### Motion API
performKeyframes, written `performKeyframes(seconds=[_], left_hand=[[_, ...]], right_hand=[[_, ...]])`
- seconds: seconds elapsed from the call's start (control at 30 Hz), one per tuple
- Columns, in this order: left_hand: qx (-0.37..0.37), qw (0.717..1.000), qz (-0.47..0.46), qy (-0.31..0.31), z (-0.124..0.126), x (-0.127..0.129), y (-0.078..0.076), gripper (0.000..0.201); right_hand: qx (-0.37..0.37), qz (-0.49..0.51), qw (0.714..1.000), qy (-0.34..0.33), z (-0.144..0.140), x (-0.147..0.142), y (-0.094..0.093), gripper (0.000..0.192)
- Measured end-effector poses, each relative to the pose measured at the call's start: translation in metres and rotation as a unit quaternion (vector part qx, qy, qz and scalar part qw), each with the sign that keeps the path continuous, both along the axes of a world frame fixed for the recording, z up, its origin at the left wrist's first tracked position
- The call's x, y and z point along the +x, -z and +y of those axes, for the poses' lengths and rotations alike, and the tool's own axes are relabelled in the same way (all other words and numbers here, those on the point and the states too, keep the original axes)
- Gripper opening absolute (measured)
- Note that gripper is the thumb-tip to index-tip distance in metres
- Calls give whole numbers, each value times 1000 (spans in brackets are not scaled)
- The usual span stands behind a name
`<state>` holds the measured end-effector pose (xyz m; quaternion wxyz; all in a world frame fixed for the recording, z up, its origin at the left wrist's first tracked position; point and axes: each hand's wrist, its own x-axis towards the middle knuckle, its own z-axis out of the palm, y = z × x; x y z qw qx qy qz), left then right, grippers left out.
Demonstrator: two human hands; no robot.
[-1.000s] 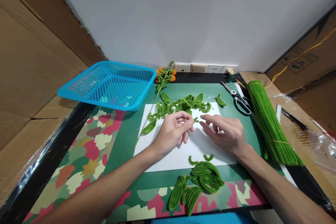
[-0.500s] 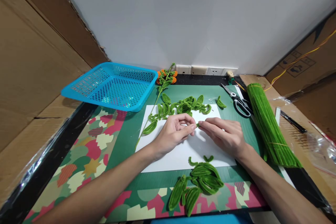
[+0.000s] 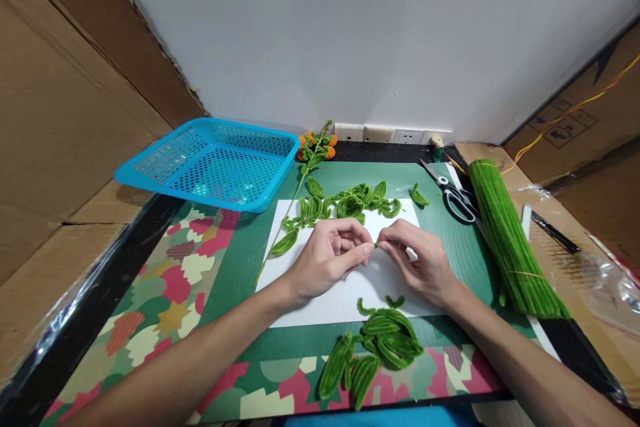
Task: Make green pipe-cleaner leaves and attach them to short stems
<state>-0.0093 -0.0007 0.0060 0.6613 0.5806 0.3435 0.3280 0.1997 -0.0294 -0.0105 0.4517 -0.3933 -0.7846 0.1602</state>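
Observation:
My left hand (image 3: 327, 259) and my right hand (image 3: 417, 260) meet fingertip to fingertip over a white sheet of paper (image 3: 345, 297), pinching a tiny green pipe-cleaner piece (image 3: 376, 245) between them. Behind the hands lies a scatter of bent green pipe-cleaner leaves (image 3: 350, 201). A second pile of folded green leaves (image 3: 377, 345) lies in front of the paper, near the table's front edge. A long green stem with orange flowers (image 3: 315, 147) runs along the paper's left side.
A blue mesh basket (image 3: 210, 161) sits at the back left. Scissors (image 3: 453, 192) and a thick bundle of straight green pipe cleaners (image 3: 505, 233) lie at the right. Cardboard walls stand on both sides. Wall sockets (image 3: 393, 134) line the back.
My right hand has come left and curled in until its fingertips met the left hand's on the small green piece. The left hand has stayed put.

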Motion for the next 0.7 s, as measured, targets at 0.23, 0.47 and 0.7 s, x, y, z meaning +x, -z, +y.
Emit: performKeyframes(seconds=[0.23, 0.47, 0.7], left_hand=[[390, 910, 133, -36, 6, -4, 3, 9], [609, 778, 151, 11, 18, -12, 13, 20], [65, 997, 50, 11, 5, 7, 5, 30]], right_hand=[[-456, 277, 842, -85, 6, -7, -9, 38], [-425, 202, 881, -52, 8, -3, -13, 32], [46, -90, 993, 65, 5, 3, -5, 17]])
